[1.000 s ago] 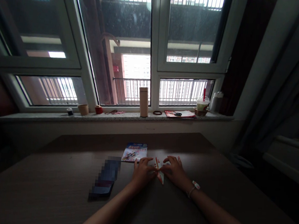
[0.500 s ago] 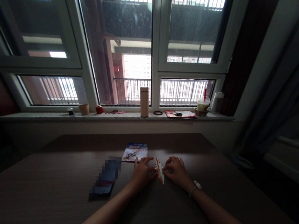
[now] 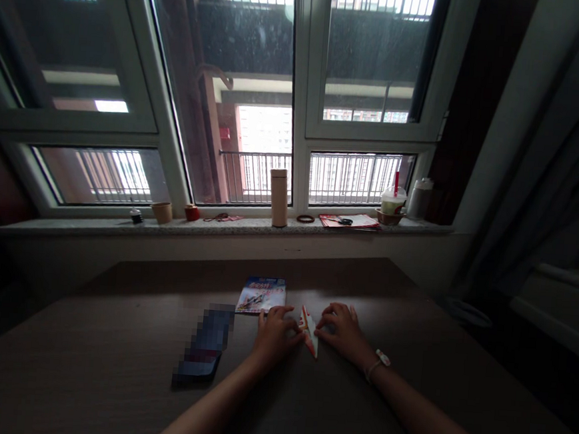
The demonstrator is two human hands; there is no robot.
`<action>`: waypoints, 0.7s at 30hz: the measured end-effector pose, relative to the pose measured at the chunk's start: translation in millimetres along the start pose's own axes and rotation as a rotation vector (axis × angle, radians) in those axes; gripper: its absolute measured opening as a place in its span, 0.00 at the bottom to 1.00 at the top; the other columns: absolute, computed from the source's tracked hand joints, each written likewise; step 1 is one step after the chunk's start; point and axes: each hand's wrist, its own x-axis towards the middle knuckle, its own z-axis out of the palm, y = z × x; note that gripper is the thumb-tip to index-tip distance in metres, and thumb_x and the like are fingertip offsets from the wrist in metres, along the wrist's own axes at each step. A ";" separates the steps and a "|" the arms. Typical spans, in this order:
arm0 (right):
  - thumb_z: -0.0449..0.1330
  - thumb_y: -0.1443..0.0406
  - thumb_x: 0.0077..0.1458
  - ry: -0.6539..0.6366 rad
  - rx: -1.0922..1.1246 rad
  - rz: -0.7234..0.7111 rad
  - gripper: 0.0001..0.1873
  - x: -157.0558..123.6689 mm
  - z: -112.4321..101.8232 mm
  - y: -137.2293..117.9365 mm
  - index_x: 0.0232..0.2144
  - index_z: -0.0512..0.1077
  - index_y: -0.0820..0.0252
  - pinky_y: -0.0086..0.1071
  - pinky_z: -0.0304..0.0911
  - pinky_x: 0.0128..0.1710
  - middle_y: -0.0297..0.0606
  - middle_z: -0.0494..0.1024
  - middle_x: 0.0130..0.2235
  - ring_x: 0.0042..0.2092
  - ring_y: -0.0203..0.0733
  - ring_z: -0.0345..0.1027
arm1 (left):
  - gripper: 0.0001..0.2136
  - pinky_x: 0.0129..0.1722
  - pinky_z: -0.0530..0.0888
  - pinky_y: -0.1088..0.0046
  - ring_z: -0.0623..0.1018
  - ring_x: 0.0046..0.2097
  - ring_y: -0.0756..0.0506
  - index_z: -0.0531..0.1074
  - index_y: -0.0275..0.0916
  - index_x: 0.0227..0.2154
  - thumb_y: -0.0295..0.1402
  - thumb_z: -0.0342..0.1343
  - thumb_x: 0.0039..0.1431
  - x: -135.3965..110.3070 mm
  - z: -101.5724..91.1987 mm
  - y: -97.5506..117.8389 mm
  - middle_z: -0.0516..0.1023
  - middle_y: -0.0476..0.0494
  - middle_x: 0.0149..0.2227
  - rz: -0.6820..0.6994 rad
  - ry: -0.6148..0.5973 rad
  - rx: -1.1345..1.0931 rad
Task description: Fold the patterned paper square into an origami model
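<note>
A small folded paper piece [image 3: 309, 331], white with red-orange edges, lies on the dark wooden table [image 3: 109, 336] between my hands. My left hand [image 3: 274, 336] rests on the table with curled fingers pressing the paper's left side. My right hand [image 3: 343, 329], a bracelet on its wrist, pinches the paper's right side with bent fingers. Just beyond my left hand lies a colourful printed packet [image 3: 261, 294].
A dark phone [image 3: 203, 351] lies to the left of my left hand. On the windowsill [image 3: 249, 226] stand a tall beige flask [image 3: 279, 197], small cups [image 3: 161, 211], a lidded drink with a red straw [image 3: 392, 202], and red papers with scissors [image 3: 348, 220]. Curtains hang at right.
My right hand's fingers curled in tighter on the paper and shifted slightly. The left hand and the paper have barely moved.
</note>
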 end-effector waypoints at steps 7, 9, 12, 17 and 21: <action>0.64 0.56 0.51 -0.010 0.011 0.031 0.07 2.1 1.1 2.3 0.30 0.78 0.50 0.56 0.35 0.62 0.36 0.72 0.45 0.54 0.49 0.61 | 0.07 0.61 0.52 0.42 0.64 0.60 0.36 0.79 0.50 0.36 0.39 0.62 0.54 -1.4 0.0 -1.1 0.70 0.45 0.57 -0.014 0.012 0.010; 0.64 0.56 0.51 -0.014 0.012 0.015 0.07 2.2 1.6 3.1 0.32 0.79 0.49 0.53 0.38 0.62 0.37 0.72 0.45 0.53 0.49 0.61 | 0.05 0.61 0.50 0.40 0.64 0.61 0.36 0.79 0.49 0.34 0.39 0.62 0.54 -1.6 -0.6 0.1 0.70 0.44 0.57 -0.007 0.008 0.023; 0.63 0.56 0.52 -0.025 0.007 -0.001 0.12 1.7 2.0 3.8 0.39 0.78 0.48 0.48 0.45 0.61 0.38 0.72 0.46 0.53 0.47 0.62 | 0.05 0.61 0.47 0.38 0.63 0.61 0.35 0.79 0.48 0.33 0.38 0.60 0.56 -1.1 -0.3 1.7 0.69 0.44 0.57 0.014 -0.001 0.040; 0.63 0.56 0.52 -0.033 -0.006 0.024 0.15 1.4 0.9 1.4 0.43 0.78 0.50 0.45 0.49 0.60 0.41 0.71 0.48 0.54 0.49 0.60 | 0.11 0.61 0.50 0.40 0.63 0.61 0.36 0.77 0.49 0.42 0.37 0.61 0.55 0.2 2.5 0.0 0.67 0.42 0.59 0.026 0.016 0.042; 0.61 0.57 0.54 -0.058 0.004 -0.001 0.13 1.9 2.0 0.7 0.42 0.79 0.46 0.46 0.49 0.60 0.39 0.72 0.48 0.54 0.49 0.60 | 0.23 0.61 0.51 0.40 0.61 0.63 0.34 0.70 0.53 0.54 0.35 0.62 0.54 0.3 4.2 -2.2 0.62 0.40 0.62 0.048 0.046 0.037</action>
